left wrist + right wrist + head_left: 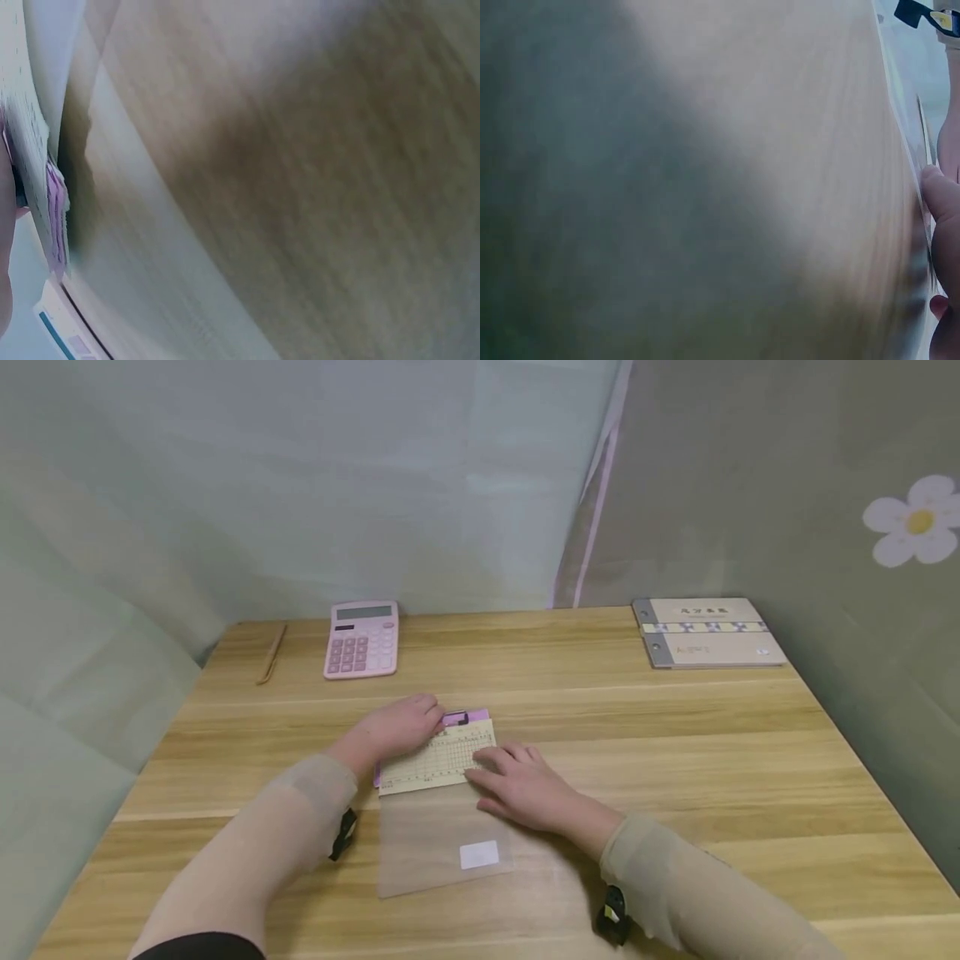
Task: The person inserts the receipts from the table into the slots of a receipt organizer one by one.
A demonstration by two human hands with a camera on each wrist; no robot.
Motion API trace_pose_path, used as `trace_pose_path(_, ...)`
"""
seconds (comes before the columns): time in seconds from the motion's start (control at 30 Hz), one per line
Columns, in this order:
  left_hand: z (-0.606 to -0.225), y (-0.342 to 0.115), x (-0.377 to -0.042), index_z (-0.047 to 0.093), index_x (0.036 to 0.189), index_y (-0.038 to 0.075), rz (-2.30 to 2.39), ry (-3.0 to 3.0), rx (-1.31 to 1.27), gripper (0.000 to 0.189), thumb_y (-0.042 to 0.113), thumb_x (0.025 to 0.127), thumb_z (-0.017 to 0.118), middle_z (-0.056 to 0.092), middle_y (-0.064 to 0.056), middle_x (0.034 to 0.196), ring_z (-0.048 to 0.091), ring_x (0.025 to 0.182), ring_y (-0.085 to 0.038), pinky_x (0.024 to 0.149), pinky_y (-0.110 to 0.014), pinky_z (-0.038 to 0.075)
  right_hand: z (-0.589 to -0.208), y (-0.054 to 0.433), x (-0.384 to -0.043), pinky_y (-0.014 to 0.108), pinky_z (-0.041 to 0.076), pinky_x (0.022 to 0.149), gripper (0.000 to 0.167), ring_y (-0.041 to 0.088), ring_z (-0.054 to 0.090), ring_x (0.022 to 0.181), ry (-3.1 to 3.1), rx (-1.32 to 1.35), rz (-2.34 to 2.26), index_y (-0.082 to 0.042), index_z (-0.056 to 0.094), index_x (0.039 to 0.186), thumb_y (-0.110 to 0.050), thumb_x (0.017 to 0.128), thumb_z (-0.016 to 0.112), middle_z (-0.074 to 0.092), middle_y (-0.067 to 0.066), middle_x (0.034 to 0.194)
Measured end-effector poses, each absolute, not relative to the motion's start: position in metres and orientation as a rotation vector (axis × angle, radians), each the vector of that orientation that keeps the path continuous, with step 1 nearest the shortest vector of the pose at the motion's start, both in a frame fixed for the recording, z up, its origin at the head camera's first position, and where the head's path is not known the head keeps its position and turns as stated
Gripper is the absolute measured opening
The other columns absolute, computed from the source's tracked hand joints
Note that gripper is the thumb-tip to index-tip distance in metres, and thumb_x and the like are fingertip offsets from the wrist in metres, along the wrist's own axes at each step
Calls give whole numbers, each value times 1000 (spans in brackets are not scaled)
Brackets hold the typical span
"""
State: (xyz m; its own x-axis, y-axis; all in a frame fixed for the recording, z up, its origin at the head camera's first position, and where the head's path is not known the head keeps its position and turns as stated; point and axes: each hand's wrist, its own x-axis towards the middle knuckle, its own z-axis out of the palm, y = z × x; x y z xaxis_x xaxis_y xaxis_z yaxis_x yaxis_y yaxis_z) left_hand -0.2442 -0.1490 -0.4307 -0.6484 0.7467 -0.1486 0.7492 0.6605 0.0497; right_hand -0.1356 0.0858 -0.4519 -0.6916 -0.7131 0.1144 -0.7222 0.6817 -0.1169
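A stack of paper forms with a printed table on top lies in the middle of the wooden table. Pink-purple sheets show under it, and a dark clip sits at its upper edge. My left hand holds the stack's upper left part, fingers bent down beside the clip and thumb hidden. On the right edge of the forms rests my right hand, its fingers loosely extended. Nearer to me, a clear plastic sheet with a white label extends out from under the stack.
A pink calculator lies at the back left, beside a thin wooden stick with a bent end. At the back right corner is a bound booklet with a grey spine. Curtains hang along the table's back and sides.
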Motion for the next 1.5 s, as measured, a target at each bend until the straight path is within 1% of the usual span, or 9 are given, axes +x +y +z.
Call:
trace_pose_path(0.1,-431,-149,-244,51,126,1,-26,2714,1224,38,26,101,40,53,-12,113,52,111,-27,100,-40,39,-454,86,-135,42,35,96,47,24,39,122,-2811,1214,202,-23,50,136,-45,95,48,44,2,137)
trace_pose_path(0.33,-431,-150,-246,50,127,0,-26,2709,1228,39,26,101,40,52,-15,119,51,115,-29,101,-42,38,-456,87,-135,42,34,96,53,23,40,122,-2824,1201,182,-19,42,142,-47,96,45,37,0,146)
trace_pose_path(0.53,-431,-150,-247,51,125,-1,-65,2708,1272,37,26,101,40,53,-15,116,52,111,-28,99,-40,40,-456,85,-135,42,33,98,57,23,38,125,-2865,1143,223,-15,42,140,-48,94,46,30,1,150)
trace_pose_path(0.73,-433,-151,-248,52,122,0,-59,2709,1280,36,26,101,39,52,-13,113,53,109,-26,98,-40,41,-455,85,-135,42,33,100,54,24,37,126,-2851,1149,200,-15,46,138,-47,94,46,34,2,147)
trace_pose_path(0.93,-432,-151,-248,53,123,1,-59,2716,1268,37,27,101,38,52,-11,113,52,108,-25,98,-39,41,-454,85,-134,41,33,99,55,23,38,125,-2858,1140,180,-15,45,139,-47,95,45,37,2,146)
trace_pose_path(1.37,-434,-154,-245,54,119,-2,-126,2758,1404,34,25,100,42,53,-12,107,54,101,-24,94,-37,44,-455,84,-135,41,32,99,54,24,38,125,-2870,1127,232,-15,45,138,-46,95,47,38,2,145)
trace_pose_path(1.5,-436,-153,-244,55,118,-1,-125,2787,1433,34,25,99,45,54,-13,107,54,101,-25,94,-37,45,-454,86,-135,41,32,100,57,23,39,125,-2893,1109,275,-14,43,140,-47,94,48,38,2,145)
